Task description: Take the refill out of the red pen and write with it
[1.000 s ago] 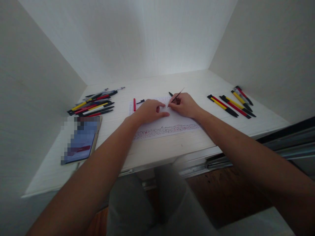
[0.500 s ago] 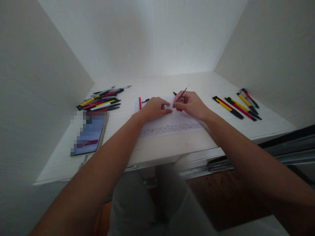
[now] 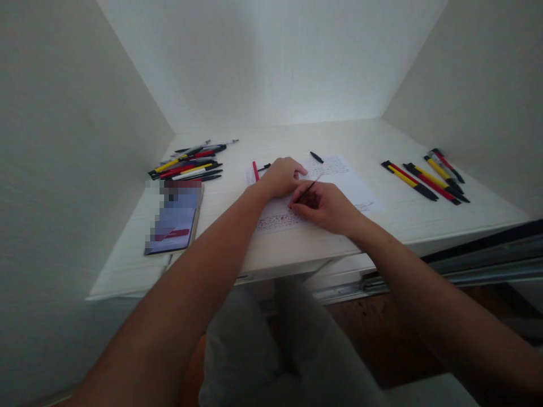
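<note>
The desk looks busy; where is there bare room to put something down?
The desk is bare along its back by the wall, between the sheet of paper and the pens on the right, and along the front edge. It is crowded at the pen pile, the phone and both hands on the paper.

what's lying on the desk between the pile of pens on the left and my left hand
A loose red pen barrel and a small black pen part, seen in the head view, near the left hand.

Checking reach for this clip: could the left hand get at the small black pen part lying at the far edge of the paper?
Probably yes. The left hand rests flat on the paper, and the black pen part lies just beyond it with bare sheet between. The right hand, pinching a thin refill, sits nearer the person, out of that path.
</note>
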### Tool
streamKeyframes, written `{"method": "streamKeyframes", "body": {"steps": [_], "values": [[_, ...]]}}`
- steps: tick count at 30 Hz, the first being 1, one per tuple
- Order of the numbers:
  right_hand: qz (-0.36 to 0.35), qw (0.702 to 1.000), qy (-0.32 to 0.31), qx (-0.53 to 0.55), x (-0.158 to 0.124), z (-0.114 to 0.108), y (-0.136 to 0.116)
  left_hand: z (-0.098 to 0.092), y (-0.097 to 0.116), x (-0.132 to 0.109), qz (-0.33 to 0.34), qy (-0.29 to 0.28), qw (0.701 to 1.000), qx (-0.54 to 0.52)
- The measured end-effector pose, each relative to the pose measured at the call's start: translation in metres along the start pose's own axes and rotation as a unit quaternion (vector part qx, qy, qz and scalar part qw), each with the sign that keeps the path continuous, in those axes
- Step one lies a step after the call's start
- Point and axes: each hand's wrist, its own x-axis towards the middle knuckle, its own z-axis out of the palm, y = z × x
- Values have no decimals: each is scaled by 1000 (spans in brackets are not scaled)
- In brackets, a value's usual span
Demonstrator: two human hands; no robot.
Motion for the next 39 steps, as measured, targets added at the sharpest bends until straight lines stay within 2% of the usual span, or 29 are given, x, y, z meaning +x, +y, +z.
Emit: {"method": "streamKeyframes", "body": {"steps": [18,26,39], "values": [[-10,999,7,-52,-2,-1,-7,-2,6,-1,-2,-2,1000,-19],[-17,997,15,-75,-2,-1,-10,2,2,0,12,17,1000,-11],[-21,995,25,-91,-2,0,-13,1,1,0,8,3,1000,-11]]}}
